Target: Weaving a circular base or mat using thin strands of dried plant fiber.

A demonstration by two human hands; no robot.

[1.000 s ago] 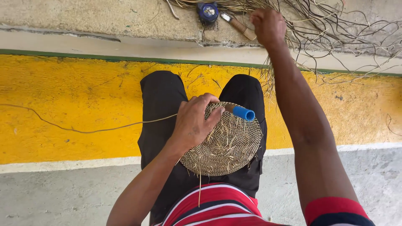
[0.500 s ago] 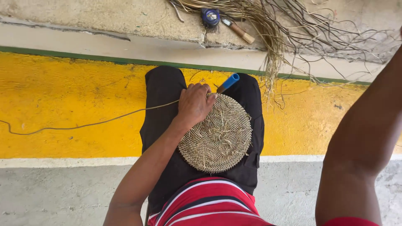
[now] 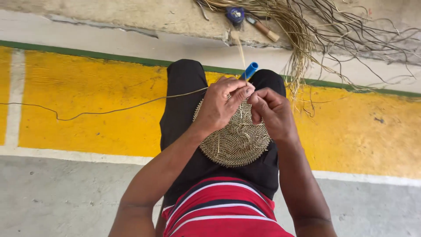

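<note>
Woven disc [image 3: 234, 142] of pale straw-coloured fibre lay on the person's lap, resting across the black trousers [image 3: 184, 109] just above the hem of a red striped shirt [image 3: 221, 204]. Its near edge was round and tightly coiled; its far edge was covered by both hands.

At that far edge of the disc, the left hand [image 3: 221, 105] lay curled over the weave, its fingertips pressed together with those of the right hand [image 3: 272, 114]. The two hands met above the rim, and the left thumb and fingers seemed to pinch a thin strand [image 3: 240, 52] that rose straight up and away from the disc. The right hand's fingers were bent inward towards the same spot; whether they gripped the strand too could not be told. A blue handle [image 3: 250, 70] stuck out just beyond the left fingertips, on the far side of the disc.

From the disc's left side, a long single fibre [image 3: 109, 109] trailed out across the yellow painted band [image 3: 87, 105] of the floor. Well beyond the disc, on the concrete ledge [image 3: 131, 17], lay a bundle of loose fibres [image 3: 298, 22], a blue round tool [image 3: 236, 14] and a wooden-handled tool [image 3: 265, 30] beside it.
</note>
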